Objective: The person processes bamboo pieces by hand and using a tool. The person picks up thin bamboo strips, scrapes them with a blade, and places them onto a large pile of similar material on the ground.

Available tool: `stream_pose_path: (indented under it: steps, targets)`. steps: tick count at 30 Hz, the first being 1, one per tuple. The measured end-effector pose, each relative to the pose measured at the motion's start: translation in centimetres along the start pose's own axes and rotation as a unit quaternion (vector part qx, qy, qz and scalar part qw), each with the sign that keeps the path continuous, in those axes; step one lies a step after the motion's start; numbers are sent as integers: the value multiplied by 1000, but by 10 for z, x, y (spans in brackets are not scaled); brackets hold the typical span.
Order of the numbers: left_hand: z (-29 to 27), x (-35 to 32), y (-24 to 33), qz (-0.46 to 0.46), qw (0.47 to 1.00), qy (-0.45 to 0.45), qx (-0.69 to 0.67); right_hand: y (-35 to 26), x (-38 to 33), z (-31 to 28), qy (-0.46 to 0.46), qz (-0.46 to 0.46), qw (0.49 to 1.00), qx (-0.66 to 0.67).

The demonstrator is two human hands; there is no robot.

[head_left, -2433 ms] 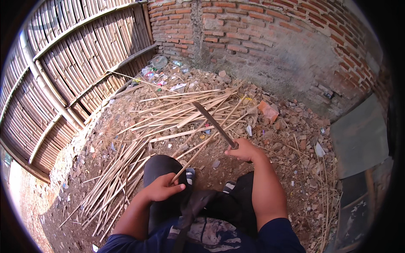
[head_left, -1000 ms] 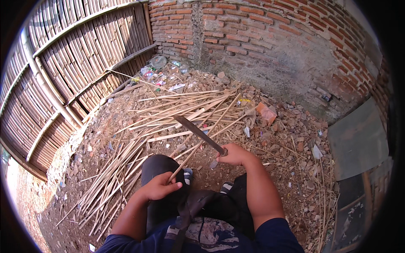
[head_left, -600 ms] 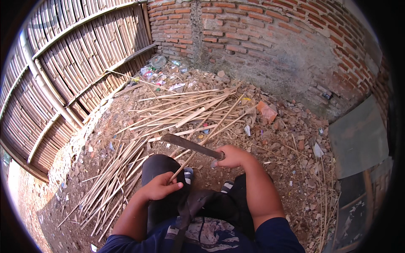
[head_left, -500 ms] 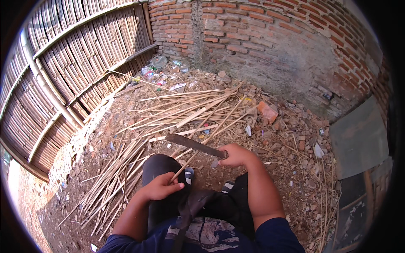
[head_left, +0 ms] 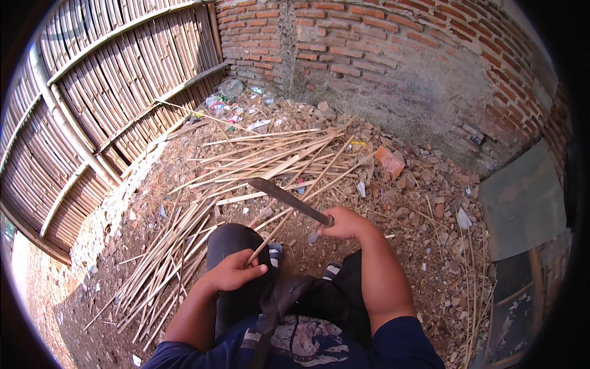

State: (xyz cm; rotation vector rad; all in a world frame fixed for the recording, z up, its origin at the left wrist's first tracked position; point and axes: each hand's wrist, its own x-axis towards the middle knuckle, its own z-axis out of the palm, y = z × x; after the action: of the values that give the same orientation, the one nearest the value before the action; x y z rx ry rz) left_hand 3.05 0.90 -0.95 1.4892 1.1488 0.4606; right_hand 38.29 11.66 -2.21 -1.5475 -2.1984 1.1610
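We pinch one bamboo strip (head_left: 289, 212) in our left hand (head_left: 235, 270), braced against the knee so it slants toward 1 o'clock. Our right hand (head_left: 348, 223) is fisted round the machete (head_left: 287, 200), blade angled to 10 o'clock across the strip for shaving. Cut strips (head_left: 184, 240) lie ahead.

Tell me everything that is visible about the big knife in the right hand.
The machete has a long, flat, dark grey blade, dull as worn metal looks, widening slightly toward its blunt tip. The right hand is closed around the handle, hiding it. The blade points up and left in the picture, raised over the thin bamboo strip that the left hand grips at its lower end. Whether blade and strip touch cannot be told.
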Motion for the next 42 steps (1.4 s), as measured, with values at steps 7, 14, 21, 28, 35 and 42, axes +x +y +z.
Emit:
stream_pose_path:
  steps: [7,14,21,28,35,42]
  targets:
    - [0,0,0,-11,1000,3,-1,3,2,5,1,0,998,58]
    - [1,3,-3,-3,1000,-2,1,0,-11,-15,14,34,998,48]
    - [9,-4,14,-16,997,27,77,-31,-6,2,-5,-25,996,-90]
    - [3,-1,12,-24,999,5,39,8,-2,-16,19,39,998,45]
    - [3,-1,7,-2,1000,5,13,-9,-4,-2,-19,18,999,34]
    - [0,-1,4,-25,1000,-10,16,-3,1,-6,-44,6,998,38]
